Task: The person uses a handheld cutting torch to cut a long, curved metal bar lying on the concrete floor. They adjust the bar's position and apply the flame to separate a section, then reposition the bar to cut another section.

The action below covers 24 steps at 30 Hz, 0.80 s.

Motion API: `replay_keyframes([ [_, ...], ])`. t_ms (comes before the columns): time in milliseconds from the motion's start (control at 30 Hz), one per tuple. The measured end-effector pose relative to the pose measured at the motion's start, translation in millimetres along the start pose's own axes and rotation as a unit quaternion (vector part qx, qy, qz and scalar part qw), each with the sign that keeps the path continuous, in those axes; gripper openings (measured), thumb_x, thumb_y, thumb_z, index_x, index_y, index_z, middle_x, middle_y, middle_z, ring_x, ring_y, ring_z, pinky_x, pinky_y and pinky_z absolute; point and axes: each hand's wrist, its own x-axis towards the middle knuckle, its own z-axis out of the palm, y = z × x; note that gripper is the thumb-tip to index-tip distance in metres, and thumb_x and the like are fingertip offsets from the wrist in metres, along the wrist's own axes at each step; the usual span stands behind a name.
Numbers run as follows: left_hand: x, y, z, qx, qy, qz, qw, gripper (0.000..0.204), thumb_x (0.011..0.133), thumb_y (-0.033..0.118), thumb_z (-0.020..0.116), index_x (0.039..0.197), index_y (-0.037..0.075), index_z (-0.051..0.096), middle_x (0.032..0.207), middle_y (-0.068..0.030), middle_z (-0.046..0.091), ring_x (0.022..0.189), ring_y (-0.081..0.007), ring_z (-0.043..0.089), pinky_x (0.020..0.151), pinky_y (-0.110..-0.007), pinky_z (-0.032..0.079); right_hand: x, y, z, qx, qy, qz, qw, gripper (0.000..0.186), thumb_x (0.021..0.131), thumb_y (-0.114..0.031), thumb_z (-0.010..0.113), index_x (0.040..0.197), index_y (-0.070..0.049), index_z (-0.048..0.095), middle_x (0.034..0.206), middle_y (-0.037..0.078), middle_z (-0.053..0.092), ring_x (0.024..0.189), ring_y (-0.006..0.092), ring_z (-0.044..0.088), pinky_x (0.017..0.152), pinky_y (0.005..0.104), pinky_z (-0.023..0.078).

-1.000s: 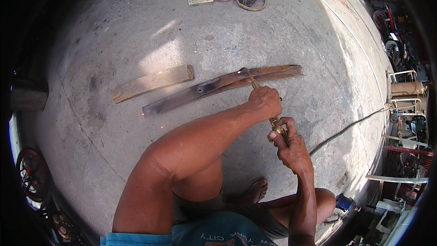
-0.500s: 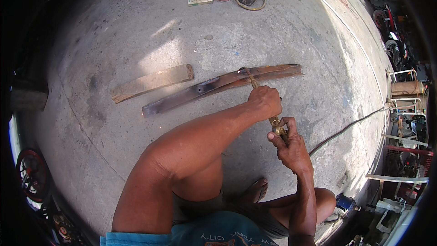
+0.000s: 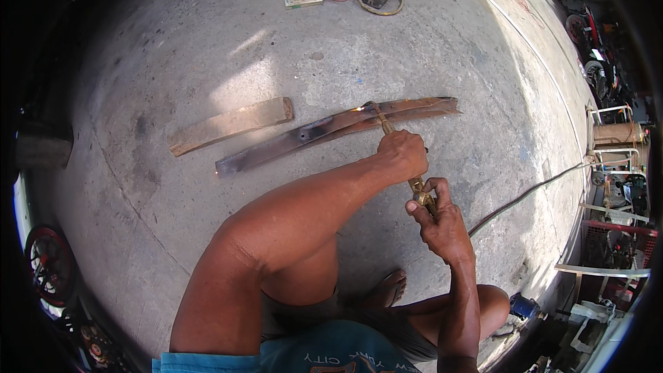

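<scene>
Hands (image 3: 402, 155) grip a brassy torch (image 3: 386, 125) over a long, rust-brown metal bar (image 3: 276, 148).

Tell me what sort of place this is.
Probably a workshop, perhaps for metalwork or repairs: the left hand and right hand hold a brass torch at a long metal piece, where a spot glows, and a black-and-red wheel stands at the left.
</scene>
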Motion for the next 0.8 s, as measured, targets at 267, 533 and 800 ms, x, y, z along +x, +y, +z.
replay_keyframes([
  [267, -1.7, -0.5, -1.0, 0.005, 0.005, 0.007, 1.0, 0.03, 0.084, 0.023, 0.073, 0.099, -0.002, 0.081, 0.099, -0.0221, 0.079, 0.099, -0.0358, 0.078, 0.084, -0.046, 0.062, -1.6, -5.5, -1.6, -0.002, -0.011, 0.014, 1.0, 0.034, 0.105, -0.027, 0.07, 0.127, -0.017, 0.046, 0.086, 0.02, 0.072, 0.081, 0.0353, 0.074, 0.076, 0.0469, 0.053],
  [533, -2.1, -0.4, -2.0, 0.006, 0.0, 0.012, 1.0, 0.03, 0.084, 0.022, 0.073, 0.1, -0.002, 0.081, 0.1, -0.0224, 0.079, 0.099, -0.0362, 0.078, 0.085, -0.046, 0.062, -1.6, -3.5, -1.5, 0.0, -0.013, 0.009, 1.0, 0.032, 0.106, -0.028, 0.069, 0.126, -0.018, 0.046, 0.087, 0.019, 0.072, 0.079, 0.0327, 0.071, 0.075, 0.0463, 0.053],
  [800, -1.1, -0.8, -1.1, -0.003, 0.004, 0.004, 1.0, 0.029, 0.081, 0.022, 0.073, 0.097, -0.001, 0.082, 0.1, -0.0227, 0.079, 0.1, -0.0369, 0.077, 0.086, -0.046, 0.062, -0.9, -1.0, -0.2, 0.006, -0.011, 0.003, 1.0, 0.031, 0.106, -0.027, 0.068, 0.126, -0.018, 0.047, 0.087, 0.019, 0.072, 0.079, 0.033, 0.072, 0.075, 0.0462, 0.053],
])
